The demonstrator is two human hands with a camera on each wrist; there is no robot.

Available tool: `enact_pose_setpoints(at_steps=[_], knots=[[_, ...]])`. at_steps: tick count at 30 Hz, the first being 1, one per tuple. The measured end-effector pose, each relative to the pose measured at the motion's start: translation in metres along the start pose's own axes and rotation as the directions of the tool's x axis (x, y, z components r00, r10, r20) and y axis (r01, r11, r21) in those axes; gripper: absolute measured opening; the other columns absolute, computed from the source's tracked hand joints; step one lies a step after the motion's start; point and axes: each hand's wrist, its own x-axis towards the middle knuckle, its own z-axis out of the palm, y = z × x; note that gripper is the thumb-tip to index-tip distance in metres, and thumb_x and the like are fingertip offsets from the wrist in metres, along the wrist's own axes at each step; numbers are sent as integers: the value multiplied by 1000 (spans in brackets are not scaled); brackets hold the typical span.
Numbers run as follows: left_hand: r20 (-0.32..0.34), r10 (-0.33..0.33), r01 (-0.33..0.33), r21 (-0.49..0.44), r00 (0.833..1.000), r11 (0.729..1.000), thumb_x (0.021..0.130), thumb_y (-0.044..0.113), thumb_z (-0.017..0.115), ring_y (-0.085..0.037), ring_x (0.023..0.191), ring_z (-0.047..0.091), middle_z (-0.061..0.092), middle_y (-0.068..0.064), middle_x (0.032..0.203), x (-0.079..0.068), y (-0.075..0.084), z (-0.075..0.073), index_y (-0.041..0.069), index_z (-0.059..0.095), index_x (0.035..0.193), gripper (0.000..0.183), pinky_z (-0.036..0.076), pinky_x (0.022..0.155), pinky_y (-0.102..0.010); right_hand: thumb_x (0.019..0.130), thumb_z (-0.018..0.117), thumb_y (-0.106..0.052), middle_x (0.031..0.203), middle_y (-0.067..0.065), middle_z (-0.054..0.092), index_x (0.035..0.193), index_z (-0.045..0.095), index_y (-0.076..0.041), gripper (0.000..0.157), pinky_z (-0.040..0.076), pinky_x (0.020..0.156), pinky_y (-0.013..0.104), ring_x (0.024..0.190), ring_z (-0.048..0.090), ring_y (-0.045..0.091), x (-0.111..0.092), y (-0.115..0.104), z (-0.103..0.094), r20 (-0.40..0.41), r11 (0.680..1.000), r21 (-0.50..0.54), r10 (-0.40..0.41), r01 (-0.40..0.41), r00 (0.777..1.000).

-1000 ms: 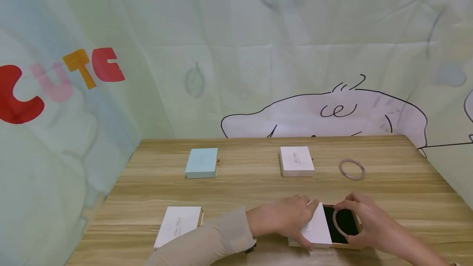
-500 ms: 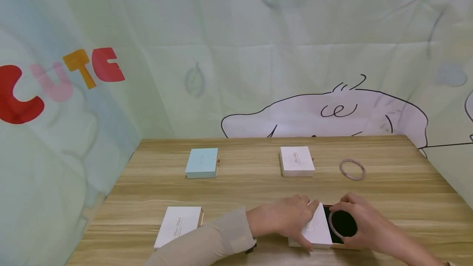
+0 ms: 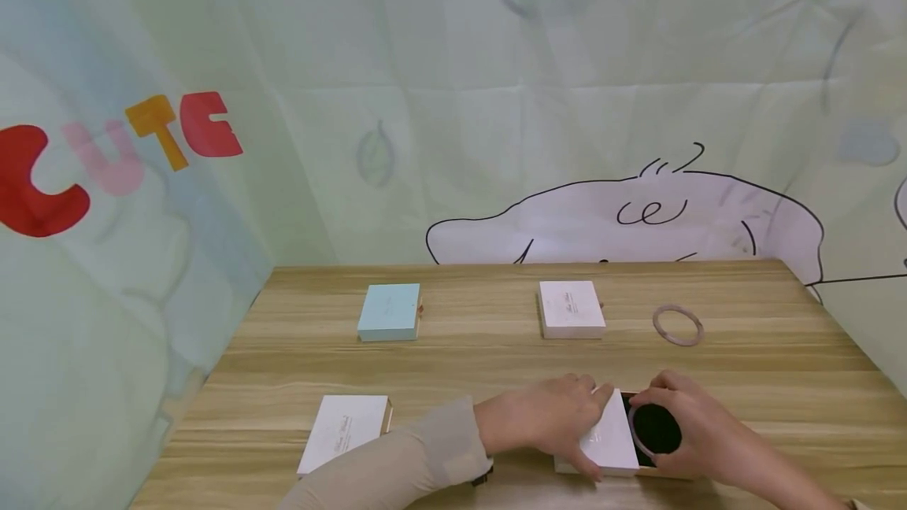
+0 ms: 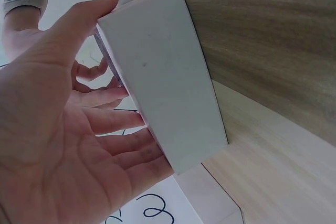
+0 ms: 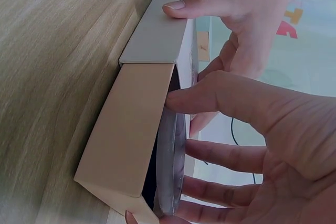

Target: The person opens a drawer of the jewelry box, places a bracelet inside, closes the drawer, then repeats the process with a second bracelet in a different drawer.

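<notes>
A white slide-out box lies near the table's front edge, its tan drawer pulled partly out to the right. My left hand holds the white sleeve, with the thumb on the front side and fingers across the top. Thumb and fingers of my right hand pinch a pale greyish bangle at the drawer's black-lined opening. In the right wrist view the bangle sits partly below the drawer rim. Whether it touches the lining is hidden.
A second bangle lies at the back right of the wooden table. Beside it stands a closed white box. A light blue box is at the back left, and another white box lies front left, partly behind my left sleeve.
My right hand has shifted slightly left with the bangle, bringing it closer to the white sleeve and further over the drawer. The left hand keeps its hold.
</notes>
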Motion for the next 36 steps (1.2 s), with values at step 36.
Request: enact_pose_setpoints(at_steps=[36], knots=[[-28,0,1,23,1000,1000,76,73,69,-8,109,54,55,-2,131,0,1,1,5,37,151,106,42,94,-18,58,96,-25,92,-1,52,105,74,0,57,51,72,38,83,54,18,4,-5,4,46,996,-50,78,-75,996]])
